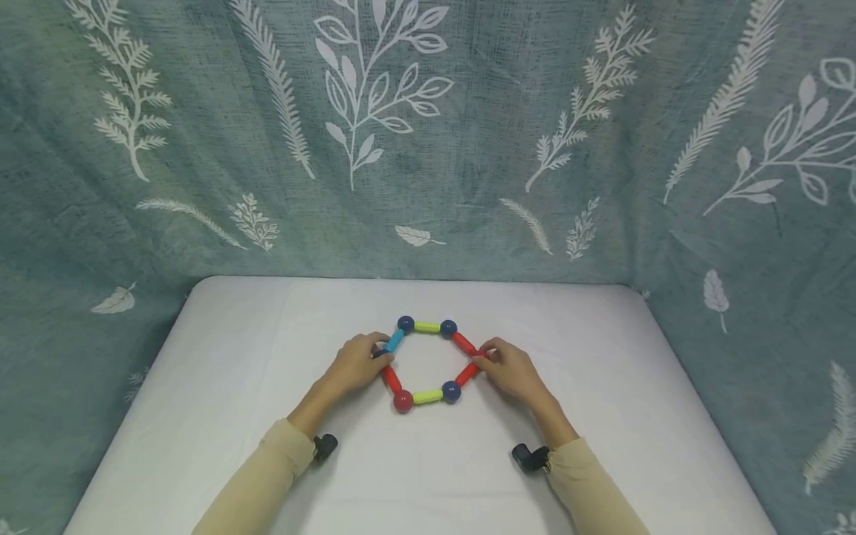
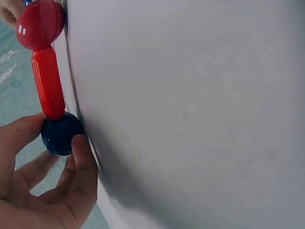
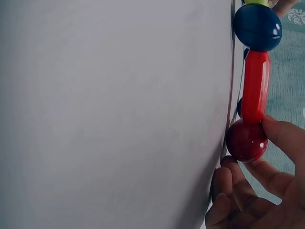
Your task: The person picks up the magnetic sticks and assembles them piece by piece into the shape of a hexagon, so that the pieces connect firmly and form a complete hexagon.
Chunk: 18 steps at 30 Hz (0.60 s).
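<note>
A six-sided ring of rods and balls lies in the middle of the head view. My left hand [image 1: 357,362] pinches the blue ball [image 2: 61,133] at its left corner between thumb and fingertips. From that ball run a red rod [image 2: 48,83] to a red ball [image 1: 403,401] and a light blue rod [image 1: 395,341] to a blue ball [image 1: 406,324]. At the opposite corner my right hand [image 1: 511,368] holds a red ball [image 3: 247,140], thumb and fingers around it. Two red rods meet there, the nearer one [image 3: 256,88] leading to a blue ball [image 3: 258,27].
Yellow-green rods form the ring's far side [image 1: 427,327] and near side [image 1: 428,397]. A white-covered table [image 1: 428,475] lies beneath, backed by a green leaf-patterned cloth [image 1: 468,223]. Each wrist carries a small black camera, left [image 1: 325,446] and right [image 1: 530,457].
</note>
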Each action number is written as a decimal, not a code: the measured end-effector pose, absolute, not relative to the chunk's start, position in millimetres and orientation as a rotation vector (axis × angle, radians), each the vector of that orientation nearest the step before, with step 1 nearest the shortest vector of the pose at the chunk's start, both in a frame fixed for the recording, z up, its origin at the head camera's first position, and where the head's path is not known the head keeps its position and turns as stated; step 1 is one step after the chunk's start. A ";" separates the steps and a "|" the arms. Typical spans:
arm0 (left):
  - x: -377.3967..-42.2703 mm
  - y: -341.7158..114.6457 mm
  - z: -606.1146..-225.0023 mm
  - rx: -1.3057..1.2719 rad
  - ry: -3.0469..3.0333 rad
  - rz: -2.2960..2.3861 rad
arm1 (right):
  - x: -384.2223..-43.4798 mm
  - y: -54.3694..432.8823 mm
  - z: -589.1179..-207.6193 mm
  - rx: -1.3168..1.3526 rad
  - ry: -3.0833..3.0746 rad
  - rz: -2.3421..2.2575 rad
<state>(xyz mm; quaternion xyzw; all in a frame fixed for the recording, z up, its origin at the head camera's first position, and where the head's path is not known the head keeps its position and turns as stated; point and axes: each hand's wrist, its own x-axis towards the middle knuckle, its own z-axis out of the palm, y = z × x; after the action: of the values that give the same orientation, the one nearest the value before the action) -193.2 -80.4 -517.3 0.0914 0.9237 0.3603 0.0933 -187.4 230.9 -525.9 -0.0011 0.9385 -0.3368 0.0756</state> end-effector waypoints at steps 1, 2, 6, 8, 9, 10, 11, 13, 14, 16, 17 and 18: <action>-194.3 -80.9 -518.0 0.274 2.741 1.074 | -186.8 233.1 -526.2 0.001 2.807 -1.018; -195.1 -81.6 -518.4 0.274 2.737 1.081 | -185.9 235.0 -526.4 -0.002 2.799 -1.025; -197.0 -85.1 -519.6 0.282 2.721 1.100 | -184.9 241.1 -526.9 0.021 2.779 -1.051; -197.3 -86.5 -520.1 0.287 2.714 1.102 | -184.7 242.8 -527.1 0.030 2.779 -1.051; -197.4 -87.0 -520.2 0.288 2.710 1.103 | -184.8 243.1 -527.1 0.041 2.777 -1.055; -197.6 -87.3 -520.6 0.291 2.708 1.103 | -184.8 243.3 -527.3 0.043 2.777 -1.057; -197.4 -87.4 -520.7 0.291 2.705 1.103 | -184.8 243.1 -527.4 0.043 2.776 -1.057; -197.1 -87.8 -521.0 0.283 2.701 1.100 | -184.7 242.1 -527.5 0.038 2.776 -1.054; -197.0 -87.9 -521.1 0.283 2.698 1.099 | -184.8 241.3 -527.5 0.035 2.778 -1.056; -196.6 -88.0 -521.3 0.285 2.696 1.097 | -184.5 239.8 -527.5 0.032 2.786 -1.054; -196.3 -88.1 -521.2 0.286 2.697 1.098 | -184.5 238.9 -527.4 0.028 2.795 -1.052; -196.1 -88.3 -521.1 0.288 2.700 1.099 | -184.5 237.6 -527.1 0.023 2.804 -1.053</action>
<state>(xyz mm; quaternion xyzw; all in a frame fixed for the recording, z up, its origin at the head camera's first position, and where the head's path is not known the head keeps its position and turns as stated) -196.1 -88.3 -521.1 0.0978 0.9166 0.3729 0.1058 -184.5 237.6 -527.1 0.0078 0.9336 -0.3506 0.0730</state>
